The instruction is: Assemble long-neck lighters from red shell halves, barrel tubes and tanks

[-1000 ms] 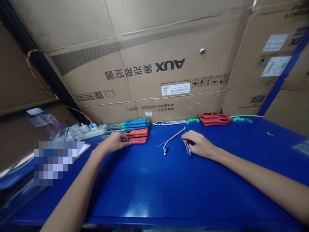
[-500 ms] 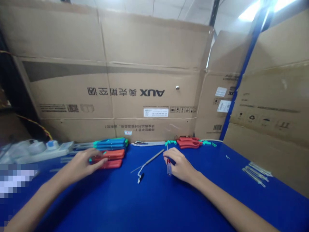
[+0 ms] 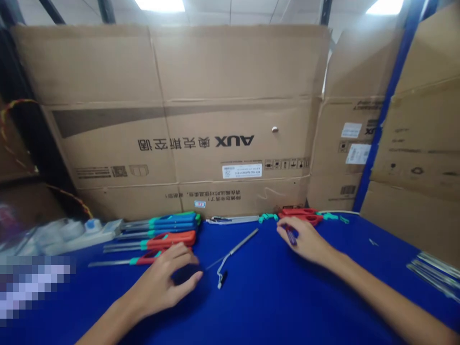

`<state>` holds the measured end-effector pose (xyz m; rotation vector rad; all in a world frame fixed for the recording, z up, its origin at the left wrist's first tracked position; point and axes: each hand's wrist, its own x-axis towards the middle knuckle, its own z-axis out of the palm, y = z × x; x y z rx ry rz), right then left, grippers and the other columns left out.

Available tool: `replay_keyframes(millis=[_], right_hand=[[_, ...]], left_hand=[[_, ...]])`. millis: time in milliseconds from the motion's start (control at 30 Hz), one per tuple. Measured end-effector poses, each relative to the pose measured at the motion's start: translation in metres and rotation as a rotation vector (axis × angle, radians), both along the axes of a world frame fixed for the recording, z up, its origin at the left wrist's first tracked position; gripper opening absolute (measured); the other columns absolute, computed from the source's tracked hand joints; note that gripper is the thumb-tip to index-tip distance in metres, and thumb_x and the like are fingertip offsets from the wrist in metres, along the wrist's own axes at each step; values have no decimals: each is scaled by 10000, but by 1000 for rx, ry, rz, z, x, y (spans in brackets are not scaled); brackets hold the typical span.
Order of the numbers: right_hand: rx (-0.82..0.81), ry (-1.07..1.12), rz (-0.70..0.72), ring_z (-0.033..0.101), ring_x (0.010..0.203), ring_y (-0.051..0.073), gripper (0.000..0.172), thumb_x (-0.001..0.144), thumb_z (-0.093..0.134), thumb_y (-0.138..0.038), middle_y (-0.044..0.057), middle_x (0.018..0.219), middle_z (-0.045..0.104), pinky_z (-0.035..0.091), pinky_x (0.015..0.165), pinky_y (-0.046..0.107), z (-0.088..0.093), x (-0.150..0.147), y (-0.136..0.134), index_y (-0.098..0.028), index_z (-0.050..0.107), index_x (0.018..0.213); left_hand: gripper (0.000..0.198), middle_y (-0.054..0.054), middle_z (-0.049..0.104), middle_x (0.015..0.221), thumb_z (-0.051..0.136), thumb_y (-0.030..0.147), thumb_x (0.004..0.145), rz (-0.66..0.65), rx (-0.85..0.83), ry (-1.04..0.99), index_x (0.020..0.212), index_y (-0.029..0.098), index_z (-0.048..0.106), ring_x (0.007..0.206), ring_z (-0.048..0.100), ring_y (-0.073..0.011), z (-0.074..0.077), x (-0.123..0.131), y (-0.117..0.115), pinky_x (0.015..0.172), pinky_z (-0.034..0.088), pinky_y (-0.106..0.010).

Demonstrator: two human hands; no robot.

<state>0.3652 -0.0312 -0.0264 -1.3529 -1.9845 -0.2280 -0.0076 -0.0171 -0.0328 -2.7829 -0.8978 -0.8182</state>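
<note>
My left hand (image 3: 172, 275) hovers with thumb and fingers apart, holding nothing, beside the nearest of the red lighters (image 3: 183, 238). These long-nosed lighters lie with blue ones (image 3: 176, 221) behind them, their metal barrels pointing left. In my right hand (image 3: 305, 239) is a small screwdriver (image 3: 292, 236); its handle shows below the fingers, its shaft mostly hidden. Between both hands a thin metal tube (image 3: 244, 241) lies slanted on the blue table, with a white wire (image 3: 222, 267) and a small black part (image 3: 224, 277) at its lower end.
Along the back lie white rods (image 3: 235, 220), teal pieces (image 3: 268, 218) and red handle shells (image 3: 305, 214). Clear strips (image 3: 434, 275) rest at the right. A power strip (image 3: 82, 235) stands at the left. Cardboard walls (image 3: 230, 143) close off the back and right.
My left hand has drawn back from the red lighters, toward me and rightward. My right hand has moved right with the screwdriver, which now tilts. The camera view has shifted.
</note>
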Motion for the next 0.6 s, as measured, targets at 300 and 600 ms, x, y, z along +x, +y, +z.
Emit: replay_keyframes(millis=[300, 600], right_hand=[[-144, -27, -305, 587, 891, 309, 245, 850, 479, -250, 168, 901, 680, 457, 786, 425, -27, 60, 13, -128, 667, 947], [-66, -167, -271, 536, 1102, 380, 350, 835, 527, -284, 210, 1144, 658, 421, 900, 507, -32, 50, 15, -96, 638, 1108]], left_hand=[[343, -114, 645, 1133, 553, 414, 885, -126, -72, 17, 1100, 170, 663, 1077, 554, -263, -26, 56, -19, 980, 436, -450], [349, -112, 627, 1187, 513, 369, 888, -39, -177, 20, 1131, 154, 643, 1104, 557, -256, -32, 54, -13, 1009, 438, -409]])
